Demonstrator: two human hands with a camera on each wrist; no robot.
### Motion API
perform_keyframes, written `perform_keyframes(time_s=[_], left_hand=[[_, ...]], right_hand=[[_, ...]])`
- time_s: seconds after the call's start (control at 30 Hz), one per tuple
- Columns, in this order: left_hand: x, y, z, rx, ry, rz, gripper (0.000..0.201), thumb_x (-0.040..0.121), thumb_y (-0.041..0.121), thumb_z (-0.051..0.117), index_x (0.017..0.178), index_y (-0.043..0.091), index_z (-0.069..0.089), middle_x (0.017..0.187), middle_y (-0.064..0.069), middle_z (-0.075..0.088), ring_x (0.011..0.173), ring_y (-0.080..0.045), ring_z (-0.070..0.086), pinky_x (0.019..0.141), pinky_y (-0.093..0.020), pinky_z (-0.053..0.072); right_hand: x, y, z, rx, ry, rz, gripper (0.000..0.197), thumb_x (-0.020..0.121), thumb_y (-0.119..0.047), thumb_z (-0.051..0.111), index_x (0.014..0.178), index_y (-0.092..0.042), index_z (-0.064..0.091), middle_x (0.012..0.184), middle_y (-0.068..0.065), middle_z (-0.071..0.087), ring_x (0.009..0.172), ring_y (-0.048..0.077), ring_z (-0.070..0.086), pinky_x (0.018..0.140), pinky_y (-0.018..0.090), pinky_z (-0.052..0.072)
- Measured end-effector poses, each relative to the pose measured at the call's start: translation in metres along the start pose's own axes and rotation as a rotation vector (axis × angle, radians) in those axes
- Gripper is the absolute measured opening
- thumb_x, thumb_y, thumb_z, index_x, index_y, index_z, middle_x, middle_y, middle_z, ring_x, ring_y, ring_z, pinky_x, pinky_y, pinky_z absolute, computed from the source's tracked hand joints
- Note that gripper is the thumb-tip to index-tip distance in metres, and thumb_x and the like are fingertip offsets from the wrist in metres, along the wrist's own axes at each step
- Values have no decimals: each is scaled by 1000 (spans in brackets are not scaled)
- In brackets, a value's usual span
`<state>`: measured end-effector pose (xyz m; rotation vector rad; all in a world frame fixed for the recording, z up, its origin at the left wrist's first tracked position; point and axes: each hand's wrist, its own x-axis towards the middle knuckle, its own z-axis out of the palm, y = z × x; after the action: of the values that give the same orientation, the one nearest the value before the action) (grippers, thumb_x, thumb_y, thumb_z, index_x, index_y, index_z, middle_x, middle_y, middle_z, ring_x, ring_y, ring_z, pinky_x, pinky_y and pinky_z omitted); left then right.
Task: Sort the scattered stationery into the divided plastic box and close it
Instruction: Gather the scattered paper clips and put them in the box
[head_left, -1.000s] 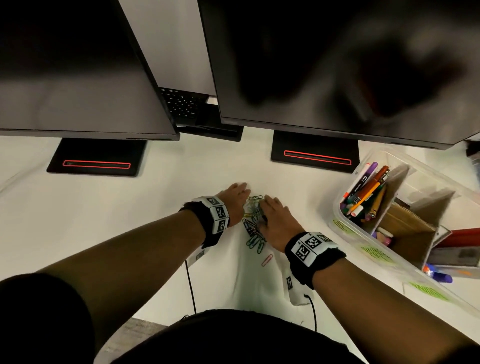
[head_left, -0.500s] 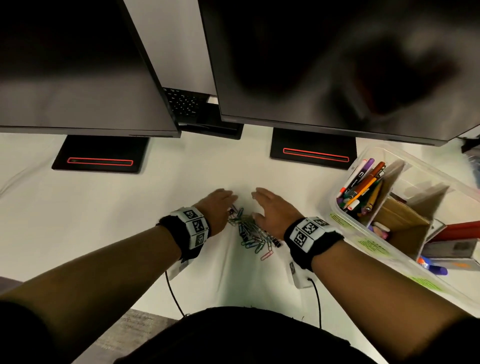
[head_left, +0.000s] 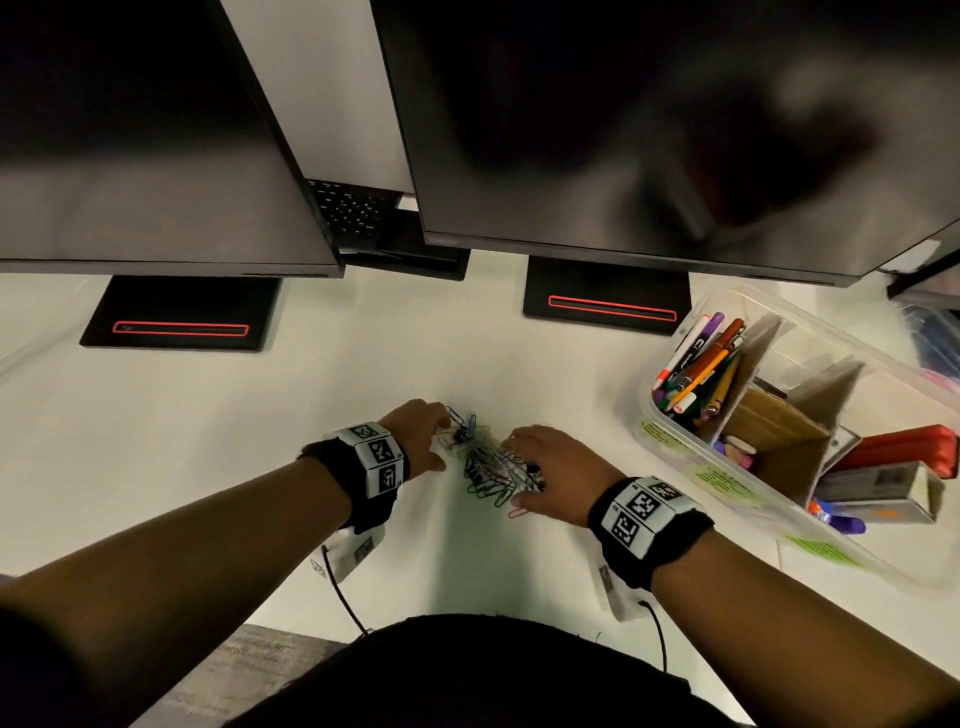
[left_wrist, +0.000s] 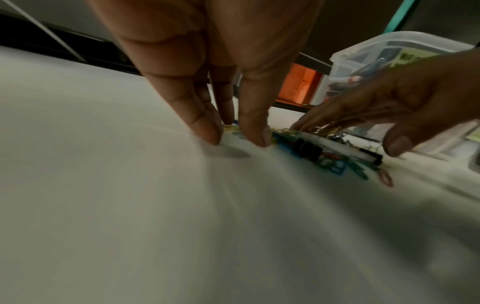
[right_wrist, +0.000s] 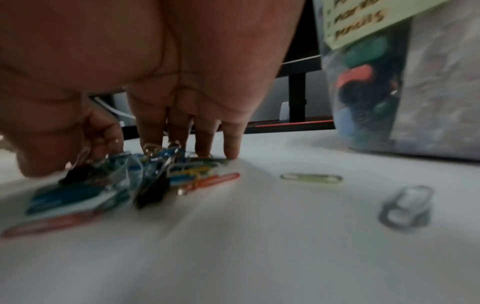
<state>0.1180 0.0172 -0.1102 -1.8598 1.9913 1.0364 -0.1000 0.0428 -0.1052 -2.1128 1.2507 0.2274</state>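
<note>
A heap of coloured paper clips and black binder clips (head_left: 488, 467) lies on the white desk between my hands. My left hand (head_left: 428, 431) stands at the heap's left edge, fingertips (left_wrist: 207, 133) straight and pressed to the desk. My right hand (head_left: 524, 460) lies flat over the heap's right side, with straight fingers (right_wrist: 231, 148) resting on the clips (right_wrist: 145, 172). Neither hand grips anything. The divided clear plastic box (head_left: 670, 447) stands open to the right, with pens and markers (head_left: 696, 374) in its near-left compartment.
Two monitors on black stands (head_left: 176, 317) overhang the back of the desk. A pale paper clip (right_wrist: 311, 178) and a binder clip (right_wrist: 405, 205) lie loose between the heap and the box (right_wrist: 428, 102). A red item (head_left: 904, 447) lies in the box.
Both hands have drawn back toward me over the desk, sweeping the clips along. The left hand has shifted to the left of the heap, and the clips now lie bunched closer together.
</note>
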Motion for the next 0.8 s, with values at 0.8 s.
perform_keyframes(time_s=[0.8], left_hand=[[6, 70, 13, 78, -4, 187, 26, 92, 24, 51, 112, 11, 61, 116, -14, 55, 108, -30, 55, 93, -34, 45]], right_hand=[[2, -2, -4, 214, 198, 292, 32, 90, -12, 52, 121, -11, 60, 117, 17, 57, 109, 28, 55, 87, 23, 38]])
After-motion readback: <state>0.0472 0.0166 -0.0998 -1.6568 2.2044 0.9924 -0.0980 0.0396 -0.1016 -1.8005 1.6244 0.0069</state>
